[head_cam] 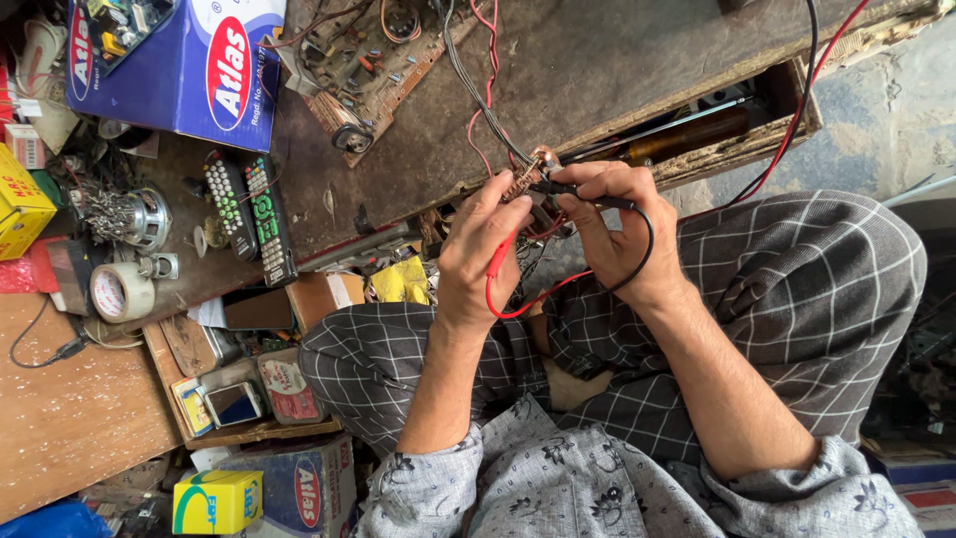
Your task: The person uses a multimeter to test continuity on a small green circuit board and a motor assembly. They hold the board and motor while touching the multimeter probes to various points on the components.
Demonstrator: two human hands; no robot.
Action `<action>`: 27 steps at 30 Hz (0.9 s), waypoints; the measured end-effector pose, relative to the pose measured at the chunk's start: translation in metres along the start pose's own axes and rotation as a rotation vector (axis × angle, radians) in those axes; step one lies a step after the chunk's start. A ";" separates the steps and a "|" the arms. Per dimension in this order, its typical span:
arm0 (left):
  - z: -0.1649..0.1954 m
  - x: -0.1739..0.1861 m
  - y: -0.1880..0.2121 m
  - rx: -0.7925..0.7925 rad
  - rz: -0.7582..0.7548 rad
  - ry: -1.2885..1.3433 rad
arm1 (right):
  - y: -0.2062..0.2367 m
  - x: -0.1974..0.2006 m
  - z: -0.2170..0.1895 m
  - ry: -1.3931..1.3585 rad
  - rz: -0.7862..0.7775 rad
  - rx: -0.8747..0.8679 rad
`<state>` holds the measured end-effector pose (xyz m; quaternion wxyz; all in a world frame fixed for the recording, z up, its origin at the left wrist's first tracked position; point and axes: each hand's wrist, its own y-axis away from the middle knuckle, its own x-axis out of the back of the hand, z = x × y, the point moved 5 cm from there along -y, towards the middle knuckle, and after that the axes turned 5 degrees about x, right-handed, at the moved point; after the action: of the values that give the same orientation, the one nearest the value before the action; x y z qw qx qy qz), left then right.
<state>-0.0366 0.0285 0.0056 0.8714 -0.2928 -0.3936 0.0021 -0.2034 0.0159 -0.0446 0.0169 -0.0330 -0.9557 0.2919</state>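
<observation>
- Between the two hands, over the person's checked lap, sits a small circuit board (526,179), pinched at its near edge by the left hand (478,249), whose grip is closed on it with thumb and fingers.
- Just right of that grip, the right hand (607,224) is curled shut around a black probe (573,191), its tip lying against the small circuit board.
- From under the left hand's grip a red lead (498,289) loops down and across towards the right wrist; a black lead (647,244) curves round the back of the right hand.
- Beyond both grips lies the dark worktop (588,70), with an open drawer (737,130) of long tools just past the right hand.
- Far left of the left grip, two remote controls (251,214) lie side by side on the worktop, with a roll of tape (121,292) further left.
- Up and left of the grips, a larger circuit board (368,70) rests near a blue cardboard box (179,65).
- Below the left grip, beside the knee, a small yellow box (217,500) sits well apart from the hands.
</observation>
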 end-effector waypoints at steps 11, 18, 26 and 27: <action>0.006 0.001 -0.006 -0.035 0.000 -0.028 | -0.006 0.000 -0.002 -0.015 0.023 0.012; 0.001 -0.001 0.000 -0.032 -0.023 -0.028 | -0.003 -0.001 0.000 0.027 0.034 0.037; 0.003 0.000 -0.003 -0.043 -0.009 -0.012 | -0.005 0.000 -0.002 -0.028 0.032 0.049; 0.003 0.000 -0.002 -0.043 -0.008 -0.007 | -0.005 0.000 -0.003 0.015 0.024 0.048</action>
<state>-0.0385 0.0282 0.0082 0.8634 -0.3100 -0.3979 -0.0089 -0.2034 0.0135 -0.0397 0.0213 -0.0460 -0.9478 0.3147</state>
